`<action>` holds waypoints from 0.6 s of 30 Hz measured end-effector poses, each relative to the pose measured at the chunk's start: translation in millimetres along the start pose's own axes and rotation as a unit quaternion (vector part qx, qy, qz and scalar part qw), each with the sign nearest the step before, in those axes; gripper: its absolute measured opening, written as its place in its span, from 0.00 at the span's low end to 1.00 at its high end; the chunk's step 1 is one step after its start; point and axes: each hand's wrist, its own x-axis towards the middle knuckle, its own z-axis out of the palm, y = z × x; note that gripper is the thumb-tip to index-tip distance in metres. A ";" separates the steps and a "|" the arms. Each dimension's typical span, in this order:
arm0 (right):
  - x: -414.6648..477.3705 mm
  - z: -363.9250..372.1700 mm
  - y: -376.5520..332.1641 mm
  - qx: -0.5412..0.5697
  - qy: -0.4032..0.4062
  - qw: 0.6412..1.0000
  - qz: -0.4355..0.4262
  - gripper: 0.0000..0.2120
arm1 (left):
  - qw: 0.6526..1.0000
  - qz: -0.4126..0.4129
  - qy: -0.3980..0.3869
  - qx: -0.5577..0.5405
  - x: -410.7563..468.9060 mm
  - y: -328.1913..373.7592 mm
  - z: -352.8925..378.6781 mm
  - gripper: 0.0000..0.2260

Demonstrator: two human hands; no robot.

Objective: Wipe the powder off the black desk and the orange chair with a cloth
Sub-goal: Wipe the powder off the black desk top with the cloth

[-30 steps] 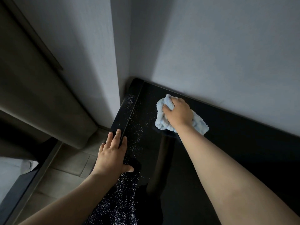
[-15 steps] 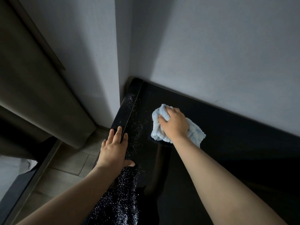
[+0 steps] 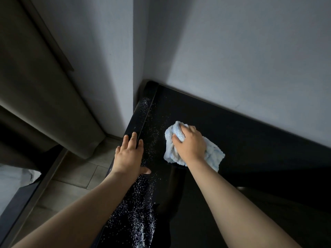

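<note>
Head view: the right hand [image 3: 190, 143] has its fingers curled over a bunched pale-blue cloth [image 3: 213, 158] and presses it down on the black table [image 3: 259, 140], near the back corner where the two walls meet. The left hand [image 3: 129, 156] lies flat on the table's left edge, fingers straight and thumb spread, holding nothing.

To the right of the cloth the tabletop looks dark and bare of specks, so that part seems done. To its left the job is unfinished. A thin scatter of powder [image 3: 152, 140] lies between the two hands and runs up the edge strip toward the corner. The thickest patch [image 3: 138, 222] sits nearer the person, below the left hand.

The orange chair is nowhere in view, so its state cannot be told. I judge the task under halfway, with the left strip and the chair remaining.
</note>
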 end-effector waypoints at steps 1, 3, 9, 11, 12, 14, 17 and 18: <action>-3.7 0.7 -0.8 0.001 0.003 1.000 0.000 0.21 | 1.000 0.000 0.002 0.000 0.2 -0.2 0.4 0.50; -11.1 2.4 -1.6 0.002 0.012 1.000 -0.004 0.20 | 1.000 0.001 0.006 0.000 0.4 -0.9 1.4 0.50; -37.0 6.3 -3.8 -0.015 0.035 0.999 -0.007 0.19 | 1.000 0.002 0.013 -0.003 -0.4 -2.4 2.2 0.50; -46.8 6.7 -6.0 -0.016 0.036 0.999 -0.010 0.19 | 1.000 0.005 0.019 -0.006 -1.0 -2.9 2.7 0.50; -51.7 6.7 -7.0 -0.017 0.035 0.999 -0.009 0.19 | 1.000 0.006 0.020 -0.006 -1.5 -3.1 2.6 0.49; -61.1 6.8 -8.5 -0.017 0.038 0.999 -0.006 0.18 | 1.000 0.012 0.022 -0.009 -2.7 -4.7 1.3 0.48; -75.3 6.7 -11.6 -0.011 0.039 0.999 -0.007 0.18 | 0.999 0.032 0.024 -0.034 -5.9 -14.1 0.2 0.45; -79.9 6.9 -12.3 -0.009 0.039 0.999 -0.009 0.18 | 0.998 0.040 0.028 -0.042 -8.3 -18.4 0.9 0.45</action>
